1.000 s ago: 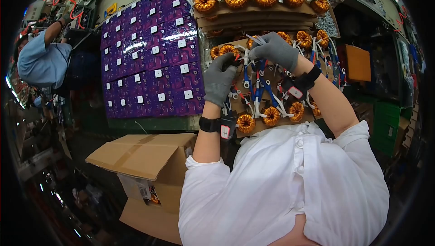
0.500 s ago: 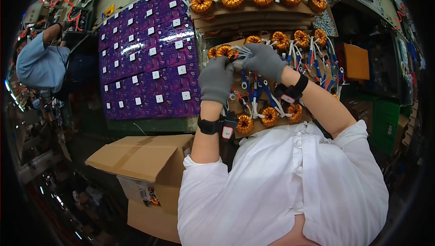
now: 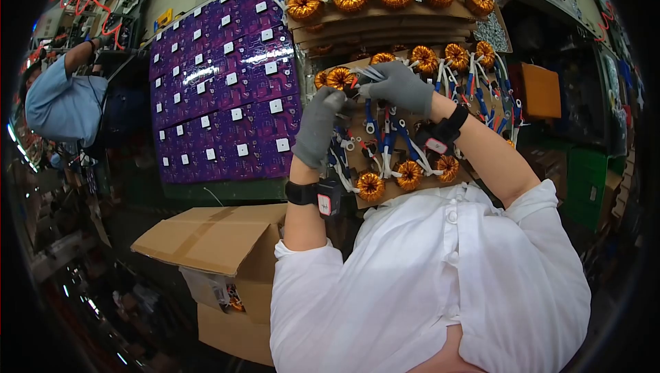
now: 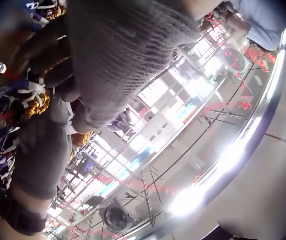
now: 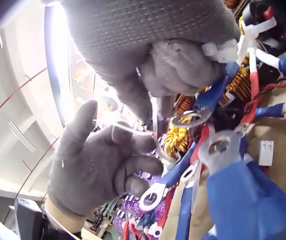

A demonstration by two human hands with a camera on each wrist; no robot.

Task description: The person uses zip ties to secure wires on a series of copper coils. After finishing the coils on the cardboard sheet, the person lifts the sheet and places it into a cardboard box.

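My gloved left hand (image 3: pixel 318 129) is beside the wires of a copper coil (image 3: pixel 340 79); its thumb stands apart from loosely bent fingers. In the right wrist view, a thin white strip (image 5: pixel 133 130) crosses by the fingertips of my left hand (image 5: pixel 100 167), with no firm grip visible. My right hand (image 3: pixel 402 90) holds several white strips (image 3: pixel 371 74), their ends sticking out to the left. Close to the right wrist camera, my right hand (image 5: pixel 158 45) has its fingers curled above coils and ring terminals (image 5: pixel 153 196). The left wrist view shows both hands close together, fingertips partly hidden.
Purple circuit boards (image 3: pixel 227 91) with white squares lie at the left. Stacked cardboard (image 3: pixel 412 22) carries more coils at the back, and other coils (image 3: pixel 410 176) lie near the body. An open carton (image 3: pixel 213 235) stands at lower left; another person (image 3: pixel 65 108) is at far left.
Both hands have shifted slightly left from the earliest view. Since half a second ago, my left hand has moved a little left and down, apart from the right, its thumb separating from the fingers.
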